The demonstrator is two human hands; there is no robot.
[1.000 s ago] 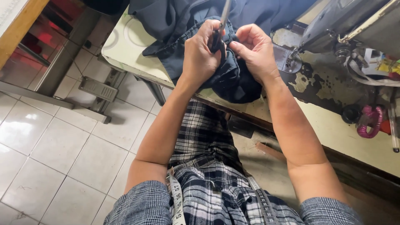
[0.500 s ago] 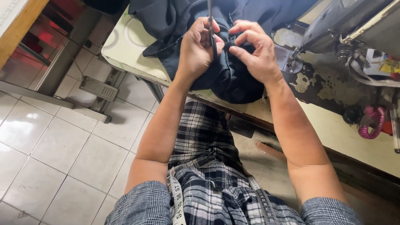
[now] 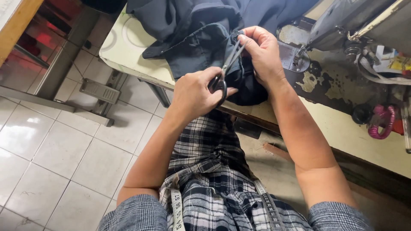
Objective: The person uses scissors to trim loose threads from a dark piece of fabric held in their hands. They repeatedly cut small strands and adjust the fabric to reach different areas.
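Left hand [image 3: 195, 96] at frame centre grips the scissors [image 3: 227, 70] by the loops, blades angled up and right to the cloth [image 3: 192, 38]. Right hand [image 3: 263, 53] pinches a fold of that cloth at the blade tips. The cloth is dark navy, crumpled, heaped on the table [image 3: 128, 47] at upper centre and spilling over its near edge. Sewing machine [image 3: 355, 21] crowds the upper right; open tiled floor [image 3: 64, 149] lies left.
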